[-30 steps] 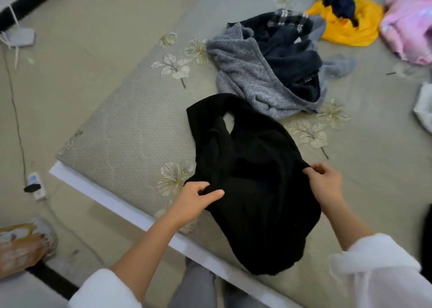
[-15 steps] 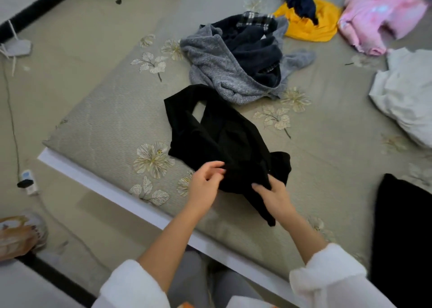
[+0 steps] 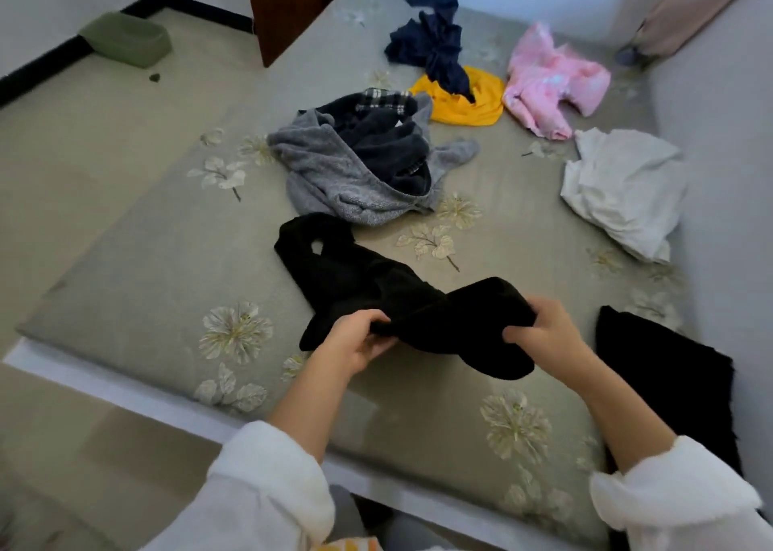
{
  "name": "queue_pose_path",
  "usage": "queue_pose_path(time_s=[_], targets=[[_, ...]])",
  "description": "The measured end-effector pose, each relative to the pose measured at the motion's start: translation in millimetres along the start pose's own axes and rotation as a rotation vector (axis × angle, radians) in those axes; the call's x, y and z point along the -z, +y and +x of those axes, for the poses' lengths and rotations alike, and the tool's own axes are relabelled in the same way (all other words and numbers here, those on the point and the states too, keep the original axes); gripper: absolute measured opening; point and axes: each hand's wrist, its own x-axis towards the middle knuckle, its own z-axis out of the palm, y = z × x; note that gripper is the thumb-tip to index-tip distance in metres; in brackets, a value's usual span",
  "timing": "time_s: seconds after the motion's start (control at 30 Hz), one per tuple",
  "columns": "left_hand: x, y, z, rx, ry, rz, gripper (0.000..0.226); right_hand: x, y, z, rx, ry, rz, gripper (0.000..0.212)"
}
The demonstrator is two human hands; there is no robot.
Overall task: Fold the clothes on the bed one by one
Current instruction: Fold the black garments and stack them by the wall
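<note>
Both hands are gripping the black garment (image 3: pixel 368 283) near the bed's (image 3: pixel 138 257) front edge. The left hand (image 3: pixel 355 339) is curling its fingers (image 3: pixel 378 343) round a bunched fold at the garment's near side, and the right hand (image 3: pixel 541 331) is clenching the other end. The stretch between them is sitting bunched in a twisted roll, while the far part, which has a small opening in it, is lying flat on the bed. Behind it a grey sweater (image 3: pixel 330 178) is lying heaped around a dark top (image 3: pixel 385 149). Farther back four more pieces are lying apart — yellow piece (image 3: pixel 468 107), navy piece (image 3: pixel 435 44), pink piece (image 3: pixel 552 82), white piece (image 3: pixel 619 186). A black cloth (image 3: pixel 661 379) is lying just right of the right hand.
</note>
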Motion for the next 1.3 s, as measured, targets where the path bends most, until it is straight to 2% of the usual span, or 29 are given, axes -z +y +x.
queue_pose_path(time_s=[0.1,0.2,0.3,0.37,0.4,0.47,0.53,0.6,0.63,0.7,0.73,0.8,0.87,0.97,1.1,1.17,1.23,1.3], targets=[[10,1,-16,0.037,-0.154,0.253,0.014,10,20,-10,0.032,0.063,-0.083,0.016],[17,-5,-24,0.097,-0.226,0.371,0.015,13,36,-12,-0.001,0.043,-0.213,0.021],[16,-12,-26,0.095,-0.255,0.297,0.015,12,42,-12,-0.053,0.086,-0.407,0.027],[12,-15,-27,0.095,-0.266,0.245,0.016,5,38,-19,-0.11,0.077,-0.468,0.047],[10,-16,-28,0.098,-0.269,0.24,0.016,0,36,-24,-0.113,0.023,-0.457,0.062],[6,-20,-29,0.099,-0.265,0.231,0.015,-19,30,-37,-0.113,-0.196,-0.443,0.088],[3,-25,-29,0.101,-0.267,0.189,0.015,-48,31,-46,-0.175,-0.377,-0.521,0.1],[1,-28,-30,0.109,-0.29,0.165,0.014,-76,36,-48,-0.211,-0.324,-0.687,0.09],[1,-29,-30,0.116,-0.294,0.176,0.014,-86,40,-47,-0.177,-0.244,-0.745,0.074],[4,-29,-31,0.138,-0.281,0.221,0.012,-92,40,-44,-0.024,-0.071,-0.708,0.035],[6,-28,-31,0.154,-0.266,0.242,0.012,-89,35,-42,0.019,-0.038,-0.624,0.028],[8,-23,-30,0.201,-0.215,0.278,0.023,-76,18,-40,0.052,-0.116,-0.539,0.037],[6,-18,-25,0.218,-0.14,0.298,0.036,-61,0,-38,0.136,-0.225,-0.61,0.048],[-5,-7,-17,0.176,-0.041,0.291,0.047,-39,-29,-43,0.178,-0.286,-0.594,0.058],[-16,12,-2,0.138,0.024,0.275,0.04,-10,-62,-62,0.159,-0.352,-0.52,0.06],[-17,19,4,0.139,0.045,0.345,0.024,5,-72,-71,0.168,-0.374,-0.447,0.059],[-13,25,6,0.153,0.058,0.35,0.007,23,-76,-76,0.157,-0.344,-0.378,0.051],[-9,35,10,0.152,0.057,0.215,0.017,45,-74,-78,0.107,-0.254,-0.32,0.03]])
